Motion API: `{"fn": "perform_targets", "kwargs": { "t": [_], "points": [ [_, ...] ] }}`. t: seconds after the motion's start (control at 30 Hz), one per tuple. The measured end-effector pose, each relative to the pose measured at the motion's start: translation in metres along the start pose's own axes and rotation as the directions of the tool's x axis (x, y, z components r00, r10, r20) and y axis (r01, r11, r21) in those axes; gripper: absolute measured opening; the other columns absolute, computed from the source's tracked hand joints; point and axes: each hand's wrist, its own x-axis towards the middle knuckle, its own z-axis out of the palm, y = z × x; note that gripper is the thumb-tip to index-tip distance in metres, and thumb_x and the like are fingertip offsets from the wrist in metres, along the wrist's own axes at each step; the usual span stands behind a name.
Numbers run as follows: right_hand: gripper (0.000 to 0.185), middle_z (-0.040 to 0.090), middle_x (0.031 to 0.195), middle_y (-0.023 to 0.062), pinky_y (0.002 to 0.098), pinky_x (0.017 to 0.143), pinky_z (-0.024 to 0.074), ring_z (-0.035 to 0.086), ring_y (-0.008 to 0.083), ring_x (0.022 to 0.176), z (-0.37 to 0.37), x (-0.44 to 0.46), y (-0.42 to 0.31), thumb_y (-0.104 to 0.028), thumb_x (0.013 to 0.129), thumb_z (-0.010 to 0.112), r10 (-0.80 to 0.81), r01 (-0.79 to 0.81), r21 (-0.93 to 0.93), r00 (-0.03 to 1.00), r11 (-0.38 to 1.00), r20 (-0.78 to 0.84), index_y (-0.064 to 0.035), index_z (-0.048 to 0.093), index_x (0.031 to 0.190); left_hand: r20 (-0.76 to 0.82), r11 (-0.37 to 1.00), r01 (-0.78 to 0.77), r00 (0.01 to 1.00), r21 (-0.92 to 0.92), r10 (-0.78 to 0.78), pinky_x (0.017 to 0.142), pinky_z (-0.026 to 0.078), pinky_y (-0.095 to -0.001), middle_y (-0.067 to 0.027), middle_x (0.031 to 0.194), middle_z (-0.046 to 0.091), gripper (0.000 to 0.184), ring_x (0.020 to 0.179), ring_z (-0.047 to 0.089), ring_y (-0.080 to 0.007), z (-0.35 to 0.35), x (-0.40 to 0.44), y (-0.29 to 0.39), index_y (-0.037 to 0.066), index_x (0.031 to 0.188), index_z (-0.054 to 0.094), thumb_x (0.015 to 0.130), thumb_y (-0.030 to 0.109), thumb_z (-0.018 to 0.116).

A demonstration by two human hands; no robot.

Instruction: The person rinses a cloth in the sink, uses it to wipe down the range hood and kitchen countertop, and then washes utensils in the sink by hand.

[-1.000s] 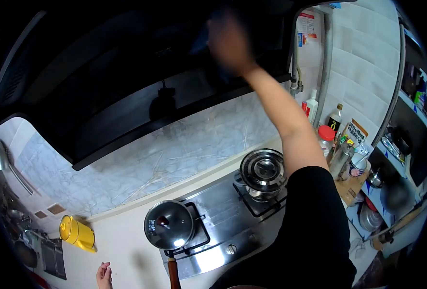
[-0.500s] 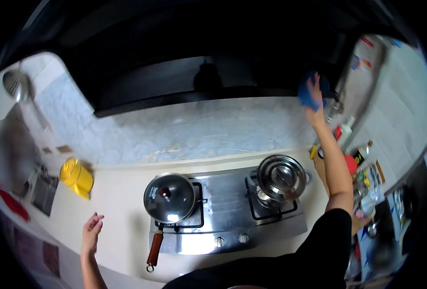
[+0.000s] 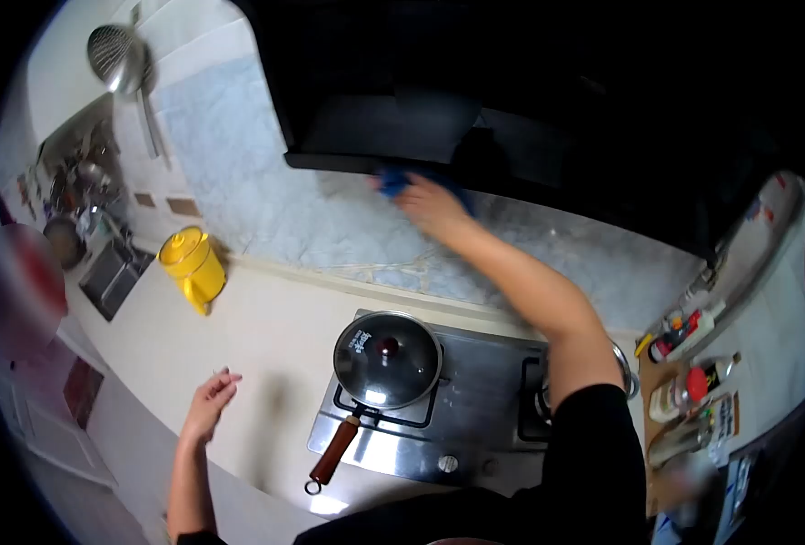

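Observation:
High over the stove, my right hand [image 3: 430, 207] has its fingers curled on a blue cloth [image 3: 392, 182]. The cloth is at the lower front edge of the black range hood [image 3: 348, 163]; motion blurs it slightly. My left hand [image 3: 210, 404] hovers above the cream counter [image 3: 257, 336], fingers loosely bent, with nothing visible in it. To its right, a pan with a glass lid [image 3: 388, 359] and a wooden handle [image 3: 337, 450] sits on the left burner of the steel gas stove [image 3: 475, 391]. My right arm mostly hides a steel pot [image 3: 622, 368] on the right burner.
A yellow pitcher [image 3: 193, 268] stands at the counter's back left, near a sink [image 3: 116, 277]. A skimmer [image 3: 119, 59] hangs on the left wall. Jars and bottles, one jar with a red lid [image 3: 696, 383], crowd the right side. Marbled backsplash [image 3: 321, 227] lies behind the stove.
My right hand has swept the blue cloth leftward along the hood's lower edge, from its right end. The view has turned left and tilted. My left hand remains over the counter.

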Motion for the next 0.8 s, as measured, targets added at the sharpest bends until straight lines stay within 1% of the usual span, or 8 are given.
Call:
{"fn": "perform_targets", "kwargs": {
  "t": [0.2,0.27,0.37,0.5,0.63,0.67,0.77,0.8],
  "points": [
    [0.023,0.059,0.092,0.0022,0.0392,0.105,0.0237,0.053,0.0157,0.096,0.053,0.128,-0.036,-0.009,0.071,0.051,0.02,0.017,0.113,0.946,0.993,-0.323,-0.015,0.062,0.091,0.055,0.996,0.076,0.995,0.045,-0.079,0.091,0.035,-0.0338,-0.016,0.139,0.028,0.027,0.121,0.037,-0.0213,0.025,-0.002,-0.004,0.006,0.108,0.058,0.085,0.019,0.054],
    [0.024,0.06,0.102,-0.0022,0.0379,0.105,0.0229,0.052,0.0151,0.101,0.043,0.129,-0.029,-0.011,0.077,0.045,-0.081,0.071,-0.098,0.992,0.993,-0.101,-0.0191,0.063,0.092,0.087,0.993,0.075,0.993,0.094,-0.083,0.092,0.034,-0.0373,-0.012,0.14,0.029,0.029,0.122,0.035,-0.0222,0.03,-0.002,-0.004,0.007,0.11,0.056,0.085,0.022,0.053],
    [0.042,0.039,0.134,-0.0006,0.0389,0.106,0.0224,0.052,0.0178,0.102,0.021,0.076,-0.007,-0.012,0.08,0.044,-0.106,0.029,-0.252,0.948,0.967,-0.3,-0.0234,0.049,0.119,0.122,0.988,0.065,0.989,0.141,-0.083,0.091,0.036,-0.0379,-0.007,0.132,0.04,0.036,0.119,0.039,-0.0209,0.04,-0.011,-0.005,0.007,0.116,0.052,0.086,0.026,0.054],
    [0.058,0.032,0.138,0.0038,0.0483,0.106,0.019,0.053,0.0211,0.103,-0.087,-0.041,0.028,-0.002,0.078,0.044,0.082,-0.082,0.138,0.997,0.987,0.011,-0.0251,0.035,0.131,0.127,0.978,0.172,0.974,0.117,-0.187,0.092,0.039,-0.039,-0.0106,0.128,0.043,0.041,0.118,0.041,-0.0224,0.053,-0.043,0.004,0.002,0.121,0.047,0.087,0.024,0.052],
    [0.068,0.052,0.119,0.0077,0.0499,0.104,0.0234,0.053,0.0226,0.105,-0.151,-0.162,0.07,0.002,0.077,0.041,0.1,-0.1,0.002,0.994,0.995,0.039,-0.0322,0.028,0.134,0.123,0.965,0.23,0.962,0.124,-0.245,0.095,0.038,-0.0383,-0.0129,0.132,0.039,0.048,0.121,0.038,-0.0228,0.056,-0.065,-0.003,0.004,0.128,0.04,0.087,0.024,0.053],
    [0.066,0.054,0.114,0.0087,0.0485,0.103,0.0253,0.054,0.0238,0.099,-0.179,-0.188,0.072,-0.001,0.079,0.041,0.269,-0.259,-0.076,0.915,0.963,0.301,-0.0351,0.027,0.134,0.08,0.963,0.249,0.963,0.102,-0.258,0.093,0.037,-0.0371,-0.0111,0.13,0.043,0.039,0.119,0.04,-0.0204,0.048,-0.062,-0.02,0.006,0.118,0.048,0.086,0.027,0.055],
    [0.057,0.049,0.121,0.0098,0.0434,0.084,0.0452,0.059,0.0276,0.085,-0.235,-0.298,0.09,-0.002,0.077,0.043,0.377,-0.315,-0.285,0.906,0.905,0.195,-0.0333,0.043,0.125,-0.041,0.969,0.243,0.97,0.056,-0.24,0.09,0.035,-0.034,-0.0072,0.121,0.051,0.051,0.111,0.046,-0.0159,0.033,-0.073,-0.046,0.002,0.119,0.048,0.083,0.037,0.058],
    [0.056,0.047,0.125,0.0095,0.0419,0.08,0.0466,0.057,0.0285,0.091,-0.258,-0.329,0.091,0.0,0.076,0.044,0.609,-0.477,-0.397,0.716,0.784,0.343,-0.0297,0.045,0.123,-0.039,0.978,0.206,0.978,0.039,-0.205,0.09,0.035,-0.0319,-0.009,0.122,0.051,0.057,0.112,0.045,-0.0164,0.025,-0.08,-0.059,-0.001,0.122,0.045,0.082,0.038,0.058]
  ]
}}
